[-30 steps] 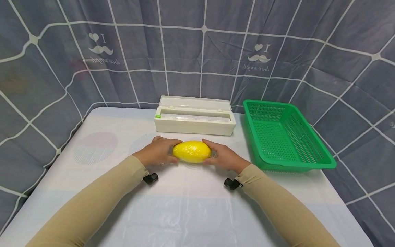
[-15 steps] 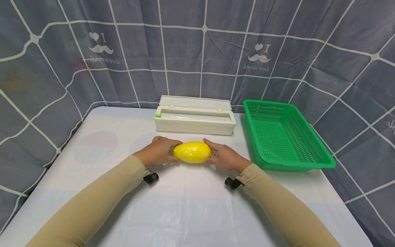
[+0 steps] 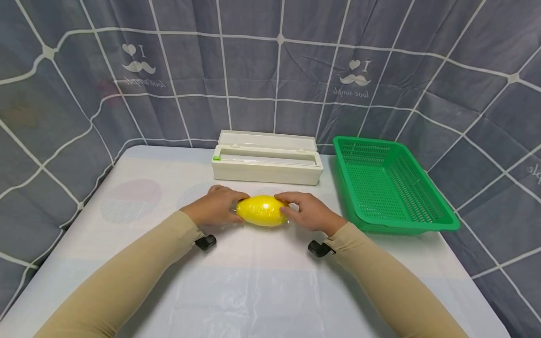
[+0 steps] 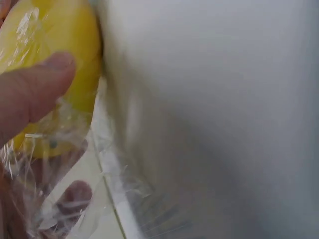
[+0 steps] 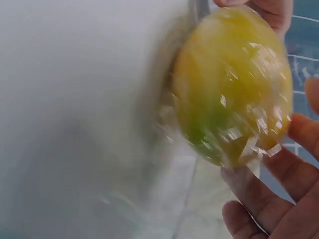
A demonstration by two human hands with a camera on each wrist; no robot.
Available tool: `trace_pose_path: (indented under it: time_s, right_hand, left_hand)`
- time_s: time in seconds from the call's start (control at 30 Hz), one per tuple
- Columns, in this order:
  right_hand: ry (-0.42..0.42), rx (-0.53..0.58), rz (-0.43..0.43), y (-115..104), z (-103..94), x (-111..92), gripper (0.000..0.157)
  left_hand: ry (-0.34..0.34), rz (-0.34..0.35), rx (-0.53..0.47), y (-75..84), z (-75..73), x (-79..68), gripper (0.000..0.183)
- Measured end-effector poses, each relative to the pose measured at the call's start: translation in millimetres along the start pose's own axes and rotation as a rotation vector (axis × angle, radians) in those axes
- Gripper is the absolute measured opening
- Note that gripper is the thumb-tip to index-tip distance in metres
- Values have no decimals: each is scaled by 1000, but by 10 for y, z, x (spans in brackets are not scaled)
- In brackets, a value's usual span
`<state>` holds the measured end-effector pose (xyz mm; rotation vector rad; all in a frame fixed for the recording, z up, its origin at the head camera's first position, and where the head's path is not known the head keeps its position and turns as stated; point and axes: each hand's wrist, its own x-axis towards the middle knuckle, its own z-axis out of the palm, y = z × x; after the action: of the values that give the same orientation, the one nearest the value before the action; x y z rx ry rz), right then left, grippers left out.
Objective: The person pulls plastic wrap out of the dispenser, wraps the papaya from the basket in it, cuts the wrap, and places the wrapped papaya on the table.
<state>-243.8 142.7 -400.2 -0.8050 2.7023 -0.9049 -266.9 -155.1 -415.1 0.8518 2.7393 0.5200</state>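
Observation:
A yellow, mango-like oval fruit (image 3: 262, 211) with a greenish patch is wrapped in shiny clear cling film. My left hand (image 3: 217, 205) holds its left end, the thumb lying on the fruit in the left wrist view, while loose crinkled film (image 4: 60, 124) bunches round the fingers. At the other end is my right hand (image 3: 310, 210). In the right wrist view its fingers (image 5: 294, 172) are spread and touch the film at the fruit's end, with the thumb standing apart. Behind the fruit stands a white cling film dispenser (image 3: 266, 172), its lid up and a roll inside.
On the right of the table stands a green perforated plastic basket (image 3: 361, 213), near my right forearm. A pale patterned cloth (image 3: 253, 295) covers the table. Grey checked curtain (image 3: 249, 65) hangs behind and at both sides.
My right hand has shifted on the fruit's right end, its thumb and fingers now further over it. The fruit has dipped slightly toward me and tilted. The left hand has hardly moved.

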Motion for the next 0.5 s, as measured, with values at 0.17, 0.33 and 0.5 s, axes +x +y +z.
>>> trace_pose_path:
  time_s: [0.17, 0.33, 0.5]
  right_hand:
    - [2, -5, 1, -69, -42, -2, 38]
    - [-70, -73, 10, -93, -77, 6, 52]
    - [-164, -35, -26, -77, -74, 22, 62]
  left_hand:
    - [-46, 25, -47, -14, -73, -6, 67]
    - [-80, 36, -43, -29, -120, 22, 70]
    - [-76, 16, -41, -35, -119, 56, 73]
